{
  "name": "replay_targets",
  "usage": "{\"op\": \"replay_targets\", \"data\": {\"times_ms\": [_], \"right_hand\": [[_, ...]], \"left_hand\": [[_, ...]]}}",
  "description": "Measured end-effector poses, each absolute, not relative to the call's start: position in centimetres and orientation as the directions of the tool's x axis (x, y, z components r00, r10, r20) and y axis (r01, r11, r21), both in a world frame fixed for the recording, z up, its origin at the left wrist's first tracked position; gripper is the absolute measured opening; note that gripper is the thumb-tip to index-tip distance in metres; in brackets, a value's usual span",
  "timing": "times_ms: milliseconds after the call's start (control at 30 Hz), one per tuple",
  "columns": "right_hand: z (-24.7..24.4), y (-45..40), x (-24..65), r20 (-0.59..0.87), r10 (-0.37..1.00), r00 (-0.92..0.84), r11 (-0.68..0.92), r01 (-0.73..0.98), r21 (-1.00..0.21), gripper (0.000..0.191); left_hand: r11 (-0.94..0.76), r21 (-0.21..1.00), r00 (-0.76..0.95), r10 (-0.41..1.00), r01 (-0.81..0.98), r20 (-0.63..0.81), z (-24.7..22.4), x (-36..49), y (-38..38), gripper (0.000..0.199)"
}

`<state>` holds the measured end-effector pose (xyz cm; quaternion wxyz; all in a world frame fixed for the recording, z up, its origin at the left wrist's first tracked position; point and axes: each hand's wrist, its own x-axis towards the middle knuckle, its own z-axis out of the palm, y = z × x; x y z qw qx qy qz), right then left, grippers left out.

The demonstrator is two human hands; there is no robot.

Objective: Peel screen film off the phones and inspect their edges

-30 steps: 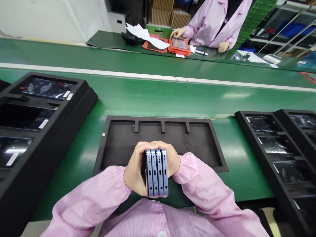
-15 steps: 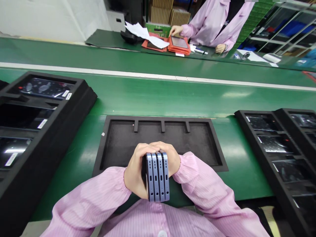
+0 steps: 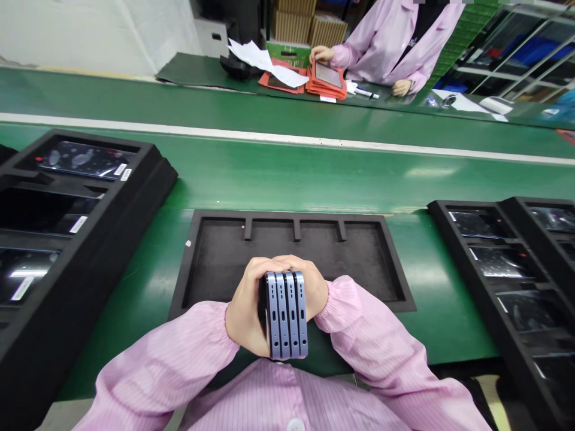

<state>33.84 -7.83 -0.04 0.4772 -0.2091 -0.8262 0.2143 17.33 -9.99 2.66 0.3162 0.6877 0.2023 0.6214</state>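
At a glossy green counter [image 3: 291,176], four slim blue-edged phones [image 3: 283,299] are clasped by both hands [image 3: 245,311] [image 3: 317,293], ports and long axes cameraward.

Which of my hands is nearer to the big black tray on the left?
Left. Your left hand is right of the black tray, apart from it; your right hand is farther right, across the held phones.

A black shirt [image 3: 426,23] is showing letters [image 3: 412,42] resembling "Be", while white labels [image 3: 78,224] on phones [image 3: 83,159] are appearing illegible.
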Motion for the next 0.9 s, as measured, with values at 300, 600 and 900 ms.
{"op": "replay_targets", "data": {"times_ms": [300, 600, 900], "right_hand": [[0.15, -7.74, 33.84, 0.696, 0.544, -0.469, 0.827, 0.159, -0.539, 0.069], [0.21, -7.84, 33.83, 0.712, 0.53, -0.461, 0.834, 0.128, -0.537, 0.061], [0.52, -8.08, 33.71, 0.74, 0.513, -0.434, 0.85, 0.136, -0.509, 0.047]], "left_hand": [[-0.716, 0.697, 0.162, 0.682, -0.052, 0.713, 2.8, 17.16, -10.09, 0.091], [-0.746, 0.665, 0.134, 0.656, -0.029, 0.743, 3.15, 17.46, -10.34, 0.078], [-0.754, 0.655, 0.139, 0.643, -0.058, 0.753, 2.85, 17.69, -10.61, 0.084]]}}
